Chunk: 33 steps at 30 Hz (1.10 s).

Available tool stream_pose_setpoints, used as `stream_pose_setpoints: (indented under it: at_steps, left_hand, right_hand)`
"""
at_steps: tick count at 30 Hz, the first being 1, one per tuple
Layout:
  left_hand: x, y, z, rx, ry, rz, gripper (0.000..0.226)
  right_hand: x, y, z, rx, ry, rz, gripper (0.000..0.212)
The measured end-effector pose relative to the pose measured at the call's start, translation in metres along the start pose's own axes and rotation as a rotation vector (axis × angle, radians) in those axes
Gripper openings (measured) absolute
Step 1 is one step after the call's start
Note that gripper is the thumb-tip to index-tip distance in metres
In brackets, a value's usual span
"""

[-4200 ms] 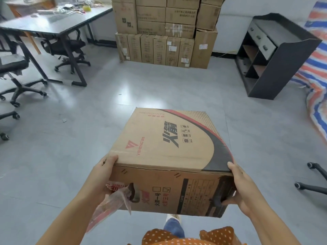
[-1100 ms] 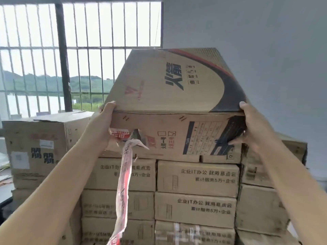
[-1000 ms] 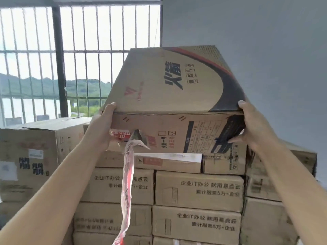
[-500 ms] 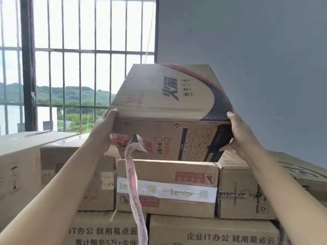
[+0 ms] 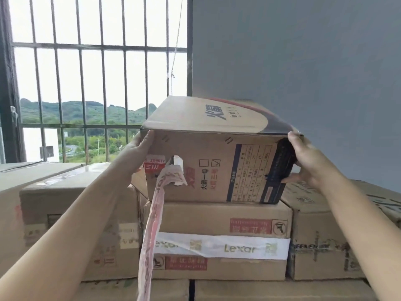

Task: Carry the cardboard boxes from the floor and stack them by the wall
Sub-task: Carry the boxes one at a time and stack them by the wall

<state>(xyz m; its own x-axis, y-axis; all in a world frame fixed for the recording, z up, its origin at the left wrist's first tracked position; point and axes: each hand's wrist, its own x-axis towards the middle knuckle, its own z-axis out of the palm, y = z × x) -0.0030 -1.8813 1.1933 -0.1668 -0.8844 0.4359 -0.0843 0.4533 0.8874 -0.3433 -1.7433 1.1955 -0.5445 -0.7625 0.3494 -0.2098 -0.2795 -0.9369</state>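
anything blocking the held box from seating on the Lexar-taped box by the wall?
Nothing visible. The box sits low over the taped box, gripped by the left hand and right hand. Only a loose tape strip dangles in front.

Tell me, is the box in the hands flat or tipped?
Tipped: the printed brown cardboard box leans, its left bottom corner lifted off the Lexar-taped box.

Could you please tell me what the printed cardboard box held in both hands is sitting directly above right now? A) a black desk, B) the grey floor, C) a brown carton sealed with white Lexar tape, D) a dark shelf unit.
C: the printed cardboard box, held by the left hand and the right hand, has its bottom edge at the top of the brown carton with white Lexar tape.
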Motion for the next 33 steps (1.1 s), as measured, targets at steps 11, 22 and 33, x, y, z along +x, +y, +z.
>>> stream_pose_setpoints:
  at_steps: [11,22,33]
  left_hand:
    - [-0.002,-0.006,0.023,-0.098,0.051,0.070,0.024]
    - [-0.073,-0.033,0.021,0.076,0.223,0.169,0.050]
    - [-0.295,-0.084,0.025,0.054,-0.220,0.154,0.037]
  right_hand:
    - [-0.006,0.003,-0.008,-0.230,0.055,-0.105,0.041]
    - [-0.074,0.046,-0.028,-0.339,0.028,-0.179,0.063]
    - [-0.296,0.114,-0.087,-0.360,-0.197,-0.112,0.049]
